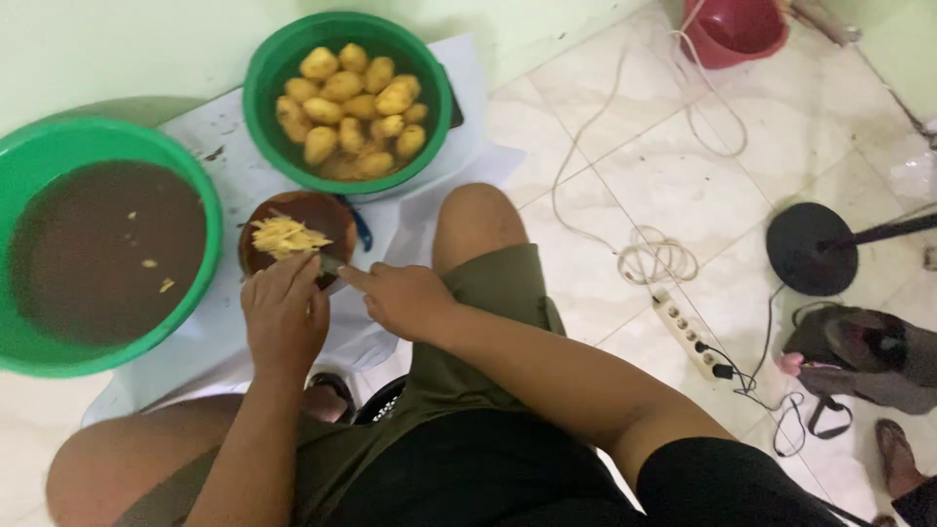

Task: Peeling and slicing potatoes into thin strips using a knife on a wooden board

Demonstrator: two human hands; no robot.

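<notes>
A seated person's left hand (285, 314) curls closed over something hidden beneath it, at the near edge of a round wooden board (305, 226) on the floor. Pale yellow shreds (283, 236) lie heaped on the board. The right hand (405, 298) grips a small knife (330, 263) beside it. Beyond stands a green basin of peeled potatoes (351, 107); left, a green basin of dark water (102, 249)

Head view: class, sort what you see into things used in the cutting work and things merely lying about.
In use: left hand, right hand, round wooden board, yellow shreds, bowl of peeled potatoes, bowl of dark water.
Lying about: power strip, red bucket, fan base, bag.
</notes>
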